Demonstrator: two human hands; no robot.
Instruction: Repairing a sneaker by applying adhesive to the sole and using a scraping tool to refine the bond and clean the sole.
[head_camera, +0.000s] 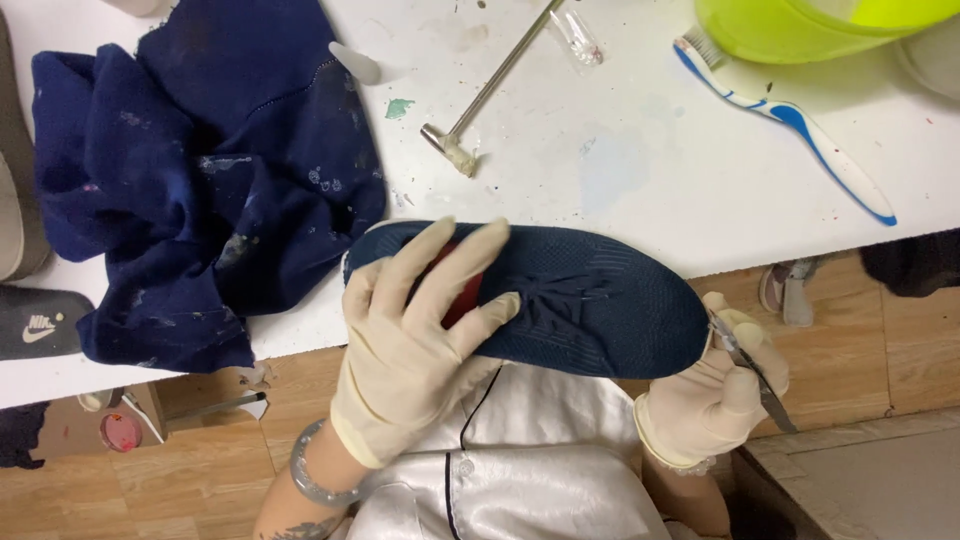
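Black slide sandal (40, 325): lies flat at the far left edge of the table (640, 190), well apart from the hands.
Navy cloth (200, 180): crumpled in a heap on the left part of the table, paint-flecked; its right fold reaches the heel end of the shoe, near enough for wiping.
Small hammer (480, 95): metal, lies diagonally on the table above the shoe, head toward the person, handle pointing away.
Left hand (420, 350): gloved in cream latex; the fingers (470, 255) are spread apart and pressed flat over the shoe, the palm bearing down. Judgement: the wide spread steadies the shoe against rotation while the other hand works at its far end.
Navy knit shoe (590, 295): held sideways at the table's front edge, above the person's lap, knit upper facing the camera; a red lining shows between the left fingers. Its toe end points right, toward the tool.
Right hand (710, 390): gloved, fingers closed together around a thin metal tool (755, 365), held pen-fashion. Judgement: the pen grip gives fine control at the shoe's edge.
Tool tip: meets the toe end of the shoe; the exact point of contact is too small to resolve.
Toothbrush (800, 125): blue and white, lies diagonally on the table at upper right, bristles near the yellow-green basin (780, 30).
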